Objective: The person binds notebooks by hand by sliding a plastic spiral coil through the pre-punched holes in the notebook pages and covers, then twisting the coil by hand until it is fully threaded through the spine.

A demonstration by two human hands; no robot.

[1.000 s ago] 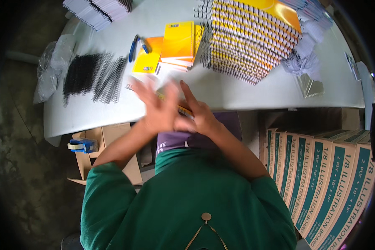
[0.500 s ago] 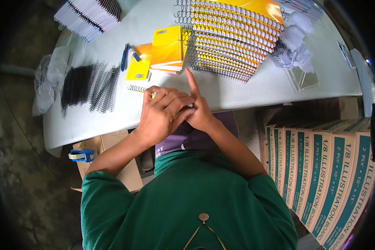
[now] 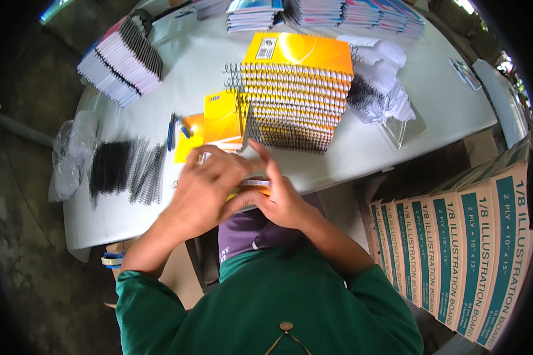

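Observation:
Between my hands, over the table's near edge, is a small notebook (image 3: 257,187) with a yellow-orange cover and white page edges, mostly covered by fingers. My right hand (image 3: 284,200) grips it from the right, thumb stretched along it and index finger raised. My left hand (image 3: 202,184) curls over its left part, fingers slightly blurred. A bit of wire coil (image 3: 175,184) peeks out left of that hand. Just beyond lie yellow notebooks (image 3: 222,118), a blue pen-like tool (image 3: 171,133) and a second blue-and-white item (image 3: 185,131).
A tall stack of coil-bound notebooks (image 3: 296,77) stands behind, beside crumpled white plastic (image 3: 391,100). Black coils (image 3: 112,168) and a clear bag (image 3: 74,154) lie at left. Another notebook stack (image 3: 118,62) is far left. Cartons (image 3: 456,248) line the right; a tape dispenser (image 3: 112,259) sits lower left.
The view has tilted, so more of the table's far side shows. My left hand has shifted over the notebook, and more of the orange cover shows between my hands.

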